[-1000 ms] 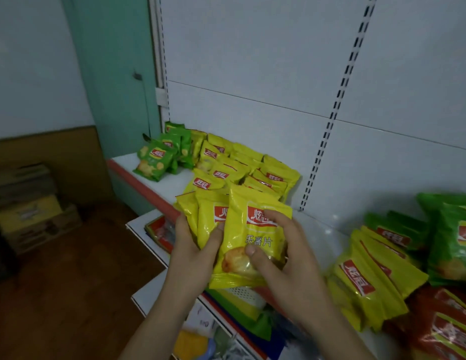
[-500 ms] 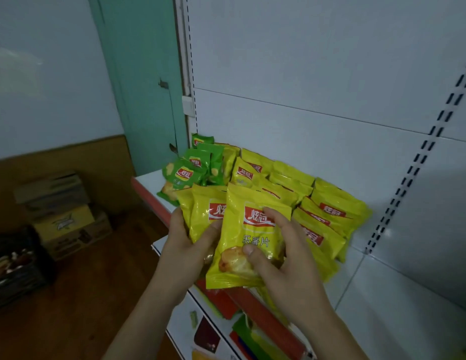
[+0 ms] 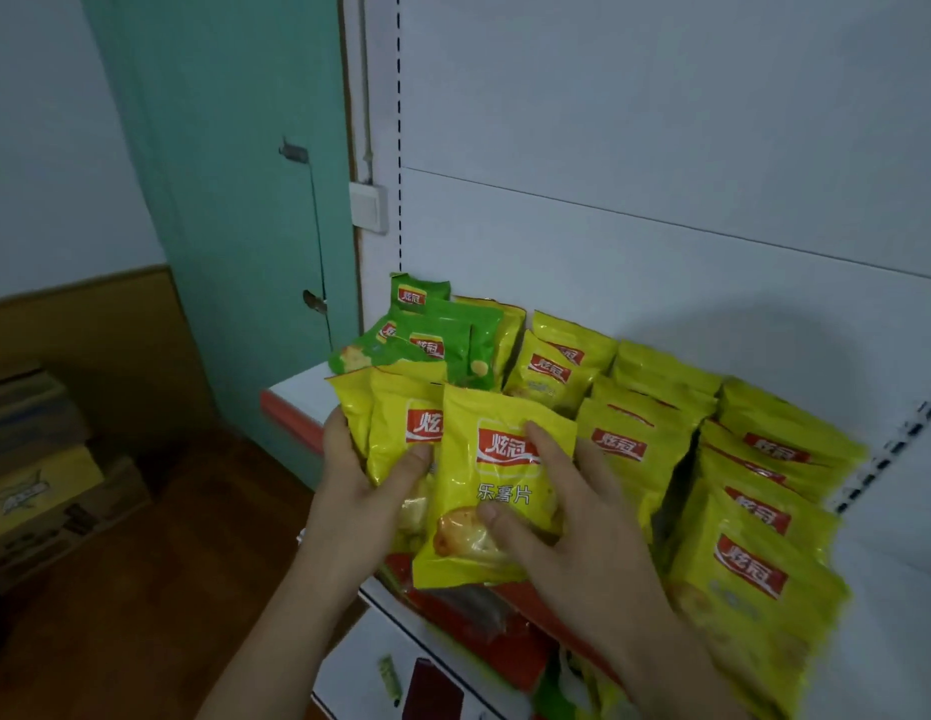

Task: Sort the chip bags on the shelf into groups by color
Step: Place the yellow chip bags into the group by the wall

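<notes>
Both hands hold a fanned stack of yellow chip bags [image 3: 497,491] over the front edge of the white shelf [image 3: 302,394]. My left hand [image 3: 359,491] grips the stack's left side, thumb across a bag. My right hand [image 3: 572,517] pinches the front bag, thumb on its lower part and fingers over its top right. Rows of yellow chip bags [image 3: 744,475] lie on the shelf to the right. A few green chip bags [image 3: 437,340] sit at the shelf's back left corner.
The shelf has a red front strip [image 3: 292,420] and a white back panel [image 3: 661,200]. A lower shelf [image 3: 359,672] holds red and other packets. A teal door [image 3: 235,200] stands left. Cardboard boxes [image 3: 42,485] sit on the wooden floor.
My view has swung left along the shelf, and the yellow rows now lie right of my hands. The held stack has moved closer to the green bags. Both grips are unchanged.
</notes>
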A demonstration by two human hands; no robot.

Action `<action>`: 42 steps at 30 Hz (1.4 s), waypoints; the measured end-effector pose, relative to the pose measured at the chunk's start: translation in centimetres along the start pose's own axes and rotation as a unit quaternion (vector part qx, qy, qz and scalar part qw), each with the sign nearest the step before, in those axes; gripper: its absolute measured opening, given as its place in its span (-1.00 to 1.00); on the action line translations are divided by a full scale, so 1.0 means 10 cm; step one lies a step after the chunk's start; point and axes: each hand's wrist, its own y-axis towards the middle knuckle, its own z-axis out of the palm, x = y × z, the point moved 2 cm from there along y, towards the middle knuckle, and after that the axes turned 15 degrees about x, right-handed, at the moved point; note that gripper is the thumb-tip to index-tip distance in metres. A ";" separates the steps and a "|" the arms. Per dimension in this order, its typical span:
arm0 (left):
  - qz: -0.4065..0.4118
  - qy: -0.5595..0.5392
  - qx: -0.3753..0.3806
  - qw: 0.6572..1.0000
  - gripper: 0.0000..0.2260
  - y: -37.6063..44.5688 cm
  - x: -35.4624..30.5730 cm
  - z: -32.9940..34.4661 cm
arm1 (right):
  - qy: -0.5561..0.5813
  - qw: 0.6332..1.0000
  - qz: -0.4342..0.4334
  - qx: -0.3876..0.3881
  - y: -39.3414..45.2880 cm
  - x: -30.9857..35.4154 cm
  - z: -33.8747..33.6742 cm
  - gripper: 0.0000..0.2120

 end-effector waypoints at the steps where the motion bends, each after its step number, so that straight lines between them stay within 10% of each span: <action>1: -0.003 -0.005 0.003 1.000 -0.42 0.07 0.02 -0.11 | -0.026 0.999 0.017 -0.007 0.05 0.05 0.04 -0.14; 16: -0.014 -0.028 0.048 0.998 -0.36 1.10 0.12 -0.57 | -0.131 0.950 0.189 -0.212 1.09 -0.22 -0.14 -0.13; 42: 0.031 -0.039 0.246 0.968 -0.41 2.11 0.24 -0.51 | -0.354 0.841 0.400 -0.085 1.79 -0.49 0.48 -0.26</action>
